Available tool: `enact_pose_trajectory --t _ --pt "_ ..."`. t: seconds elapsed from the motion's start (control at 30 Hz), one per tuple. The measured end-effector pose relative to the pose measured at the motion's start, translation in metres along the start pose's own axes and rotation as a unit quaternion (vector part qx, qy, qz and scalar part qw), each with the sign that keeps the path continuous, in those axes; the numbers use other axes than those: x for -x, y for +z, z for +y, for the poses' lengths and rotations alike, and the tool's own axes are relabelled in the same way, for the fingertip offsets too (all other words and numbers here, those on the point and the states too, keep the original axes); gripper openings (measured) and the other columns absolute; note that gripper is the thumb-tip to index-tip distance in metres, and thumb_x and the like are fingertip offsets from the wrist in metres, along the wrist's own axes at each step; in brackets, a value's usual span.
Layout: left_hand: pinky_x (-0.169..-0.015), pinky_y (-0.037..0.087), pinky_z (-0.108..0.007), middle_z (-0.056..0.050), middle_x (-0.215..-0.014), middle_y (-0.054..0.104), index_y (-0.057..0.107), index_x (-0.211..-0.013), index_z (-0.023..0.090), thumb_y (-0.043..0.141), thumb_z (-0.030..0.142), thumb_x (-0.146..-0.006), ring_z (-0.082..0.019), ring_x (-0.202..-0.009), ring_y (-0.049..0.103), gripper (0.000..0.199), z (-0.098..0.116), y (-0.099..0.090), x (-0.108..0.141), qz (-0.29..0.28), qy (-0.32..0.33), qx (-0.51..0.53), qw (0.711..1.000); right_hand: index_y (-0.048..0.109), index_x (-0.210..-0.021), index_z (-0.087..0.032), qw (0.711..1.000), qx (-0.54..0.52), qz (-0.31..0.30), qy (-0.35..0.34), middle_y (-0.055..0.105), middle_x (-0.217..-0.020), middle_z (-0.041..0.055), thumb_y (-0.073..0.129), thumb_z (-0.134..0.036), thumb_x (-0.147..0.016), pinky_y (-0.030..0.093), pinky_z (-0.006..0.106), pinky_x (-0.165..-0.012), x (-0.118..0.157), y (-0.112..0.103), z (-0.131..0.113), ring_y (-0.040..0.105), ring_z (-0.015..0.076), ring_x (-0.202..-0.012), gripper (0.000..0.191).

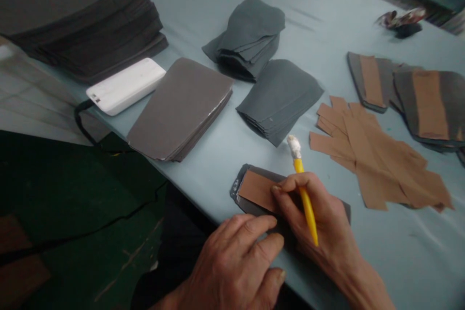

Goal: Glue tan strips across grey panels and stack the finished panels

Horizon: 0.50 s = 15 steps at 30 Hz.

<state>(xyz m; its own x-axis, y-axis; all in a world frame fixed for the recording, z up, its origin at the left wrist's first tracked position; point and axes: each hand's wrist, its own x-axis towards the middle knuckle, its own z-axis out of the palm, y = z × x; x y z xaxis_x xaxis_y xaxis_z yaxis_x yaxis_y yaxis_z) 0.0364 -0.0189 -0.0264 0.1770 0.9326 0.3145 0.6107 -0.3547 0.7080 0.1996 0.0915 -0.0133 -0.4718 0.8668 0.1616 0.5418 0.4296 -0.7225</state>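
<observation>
Head view: tan strip [256, 190], its end hidden under the right hand [312, 213]

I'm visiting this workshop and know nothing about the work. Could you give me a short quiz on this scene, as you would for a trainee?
1. Which hand, left or right, holds the yellow-handled tool?
2. True or false: the tan strip lies on top of the dark piece.
3. Fill the gap: the cable beside the white block is ____.

Key:
1. The right hand
2. True
3. Black
</observation>
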Motion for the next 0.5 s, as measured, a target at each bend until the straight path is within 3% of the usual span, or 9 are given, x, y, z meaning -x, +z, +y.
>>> enact_pose_trajectory --t 0.2,0.5 --pt "-0.102 0.062 -0.038 -0.012 -0.125 0.076 0.065 -0.126 0.014 0.054 0.020 -0.104 -0.023 -0.114 0.073 0.025 0.002 -0.002 -0.002 0.005 -0.020 -0.019 1.000 0.054 -0.095 -0.027 1.000 0.001 -0.006 0.005 0.061 -0.070 -0.0100 0.062 -0.016 -0.099 0.042 0.013 -0.047 -0.003 -0.002 -0.002 0.053 0.0059 -0.049 0.015" --pt "-0.098 0.061 -0.038 -0.010 -0.125 0.078 0.065 -0.130 0.015 0.048 0.023 -0.109 -0.022 -0.108 0.075 0.029 -0.003 -0.011 -0.010 -0.001 -0.044 -0.078 0.996 0.055 -0.098 -0.027 0.999 -0.003 -0.036 0.014 0.064 -0.074 -0.0091 0.060 -0.015 -0.099 0.045 0.013 -0.051 -0.005 -0.001 0.000 0.056 0.0056 -0.052 0.014"
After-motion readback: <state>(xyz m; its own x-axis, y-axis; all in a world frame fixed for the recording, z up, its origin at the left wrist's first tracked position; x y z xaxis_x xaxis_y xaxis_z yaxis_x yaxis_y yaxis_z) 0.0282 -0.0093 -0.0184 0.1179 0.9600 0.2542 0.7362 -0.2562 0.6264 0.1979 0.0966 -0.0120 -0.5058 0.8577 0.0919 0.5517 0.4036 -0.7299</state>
